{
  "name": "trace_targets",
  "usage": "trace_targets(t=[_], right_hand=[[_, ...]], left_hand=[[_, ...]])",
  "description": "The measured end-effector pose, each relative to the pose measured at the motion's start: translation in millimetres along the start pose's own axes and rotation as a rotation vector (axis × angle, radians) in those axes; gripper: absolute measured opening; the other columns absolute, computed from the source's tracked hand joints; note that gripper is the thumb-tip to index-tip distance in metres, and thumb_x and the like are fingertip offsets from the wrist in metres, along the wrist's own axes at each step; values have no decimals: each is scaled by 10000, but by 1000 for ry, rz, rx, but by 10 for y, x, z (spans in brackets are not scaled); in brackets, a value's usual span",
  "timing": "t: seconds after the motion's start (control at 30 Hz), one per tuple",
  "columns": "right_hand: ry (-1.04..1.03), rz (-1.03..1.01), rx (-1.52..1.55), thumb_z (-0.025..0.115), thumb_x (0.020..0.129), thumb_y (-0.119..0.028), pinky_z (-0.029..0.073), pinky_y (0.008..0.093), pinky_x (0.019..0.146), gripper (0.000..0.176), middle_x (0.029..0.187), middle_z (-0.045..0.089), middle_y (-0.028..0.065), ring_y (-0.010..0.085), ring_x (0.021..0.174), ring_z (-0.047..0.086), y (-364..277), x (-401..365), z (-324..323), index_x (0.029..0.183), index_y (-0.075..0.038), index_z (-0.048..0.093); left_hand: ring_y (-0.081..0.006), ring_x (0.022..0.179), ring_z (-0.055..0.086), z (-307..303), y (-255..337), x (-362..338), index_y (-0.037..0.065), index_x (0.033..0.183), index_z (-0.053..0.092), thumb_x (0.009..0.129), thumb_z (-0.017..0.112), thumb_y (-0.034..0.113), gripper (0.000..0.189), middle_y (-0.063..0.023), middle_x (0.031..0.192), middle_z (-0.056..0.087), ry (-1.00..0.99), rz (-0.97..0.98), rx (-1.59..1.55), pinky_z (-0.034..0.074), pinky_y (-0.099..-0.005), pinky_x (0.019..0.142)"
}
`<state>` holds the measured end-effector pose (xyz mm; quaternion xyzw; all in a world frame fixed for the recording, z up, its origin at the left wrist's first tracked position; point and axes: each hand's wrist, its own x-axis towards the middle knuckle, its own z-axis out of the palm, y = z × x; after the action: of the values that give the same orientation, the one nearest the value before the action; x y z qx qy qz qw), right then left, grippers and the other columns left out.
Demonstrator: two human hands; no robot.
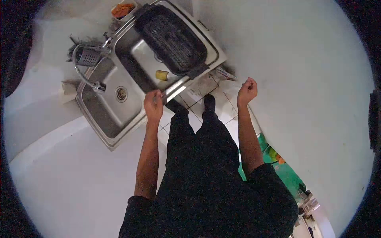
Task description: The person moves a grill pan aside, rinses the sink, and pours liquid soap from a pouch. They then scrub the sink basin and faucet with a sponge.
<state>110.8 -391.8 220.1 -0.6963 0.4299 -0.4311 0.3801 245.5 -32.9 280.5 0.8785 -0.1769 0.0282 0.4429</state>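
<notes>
My left hand [153,106] is closed at the front rim of the steel double sink [131,132], with something small and greyish at its fingers that I cannot make out. My right hand [247,92] is raised beside the white wall to the right of the sink, its fingers curled together and nothing showing in them. A long black tray with a slotted, ridged base [170,37] lies across the farther basin. Below it in that basin is a yellow sponge [161,75].
The curved tap [79,67] reaches over the nearer basin and its drain [121,94]. A grey perforated holder [88,57] stands behind it. At the back is a white tub with orange contents [123,10]. A packet [224,73] lies beyond the sink's right corner.
</notes>
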Motion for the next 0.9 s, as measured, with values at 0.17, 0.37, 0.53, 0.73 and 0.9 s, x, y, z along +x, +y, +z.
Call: trace_targets(t=[0.17, 0.37, 0.53, 0.73, 0.9], right_hand=[[-211, -7, -222, 579, 869, -75, 476, 263, 594, 95, 661, 598, 35, 103, 610, 550, 947, 18, -372, 911, -32, 653], [-395, 31, -262, 602, 852, -146, 513, 363, 648, 136, 748, 657, 143, 258, 670, 645, 1908, -52, -298, 870, -23, 657], [-623, -105, -520, 616, 817, -143, 526, 363, 715, 131, 809, 676, 142, 269, 767, 664, 2394, -29, -79, 880, -43, 673], [-907, -82, -627, 647, 768, -197, 498, 419, 828, 189, 901, 673, 138, 307, 863, 634, 3053, 107, 531, 909, -75, 674], [-999, -159, -724, 621, 740, -233, 444, 441, 905, 297, 1073, 606, 161, 327, 1018, 568, 3673, 167, 1062, 992, -77, 636]], left_hand=[[-258, 734, 620, 807, 61, 404, -29, 927, 622, 966, 491, 282, 340, -170, 795, 635, 144, -247, -74, 473, -356, 682], [-296, 722, 622, 1103, 141, 385, -24, 953, 615, 945, 501, 254, 301, -182, 810, 637, 197, -188, 146, 478, -380, 676], [-325, 764, 620, 1183, 113, 351, -36, 950, 605, 910, 532, 173, 225, -200, 836, 633, 152, -296, 286, 479, -394, 709], [-280, 749, 602, 1222, 203, 441, -45, 928, 570, 913, 522, 120, 173, -187, 832, 621, 174, -220, 363, 474, -375, 687], [-161, 758, 561, 1220, 194, 413, -51, 981, 555, 938, 510, 116, 179, -128, 842, 609, 140, -388, 213, 462, -309, 678]])
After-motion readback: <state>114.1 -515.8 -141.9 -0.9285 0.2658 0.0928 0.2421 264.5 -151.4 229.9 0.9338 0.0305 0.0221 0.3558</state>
